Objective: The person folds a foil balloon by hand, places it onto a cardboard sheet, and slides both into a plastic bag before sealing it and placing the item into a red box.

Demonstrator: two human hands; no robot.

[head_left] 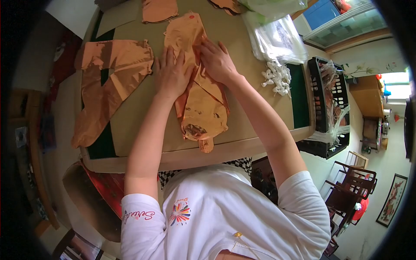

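Note:
A flat, uninflated rose-gold foil balloon point(206, 110) lies lengthwise on the table before me, with its sides folded inward and a small tab at its near end. My left hand point(172, 73) rests on its left side, fingers stretched and apart. On the right side, my right hand point(216, 60) presses the folded foil edge with its fingers extended; its fingertips lie along the crease. A small red dot marks the balloon's far end. Another flat foil balloon point(117, 82), bent in shape, lies to the left of my left hand.
More foil pieces point(159, 9) lie at the table's far side. Clear plastic bags point(277, 39) and a bunch of white knotted bits point(277, 78) are on the right. A black crate point(321, 97) holding plastic-wrapped items stands beyond the table's right edge point(305, 132).

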